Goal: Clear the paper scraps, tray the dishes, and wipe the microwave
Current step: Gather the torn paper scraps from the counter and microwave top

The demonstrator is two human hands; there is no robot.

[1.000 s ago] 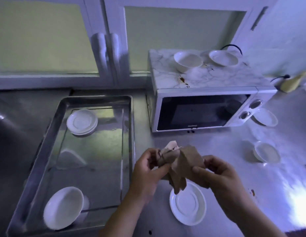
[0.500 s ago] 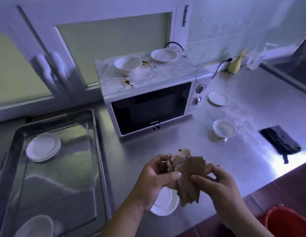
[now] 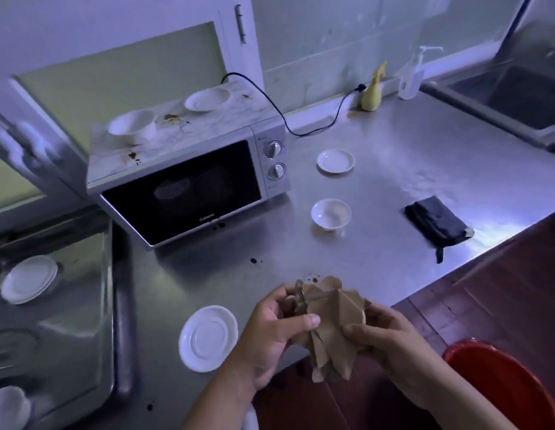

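Brown paper scraps (image 3: 332, 330) bunched between our left hand (image 3: 270, 333) & right hand (image 3: 391, 336), both pinching tight at the counter (image 3: 394, 181) edge, prob. so nothing drops before the red bucket (image 3: 502, 386) nearby.

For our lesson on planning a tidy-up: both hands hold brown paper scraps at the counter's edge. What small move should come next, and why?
Probably swing the brown paper scraps right and down over the red bucket and let go. The left hand and right hand both grip the bunch, and the bucket stands just right of them, below the counter.
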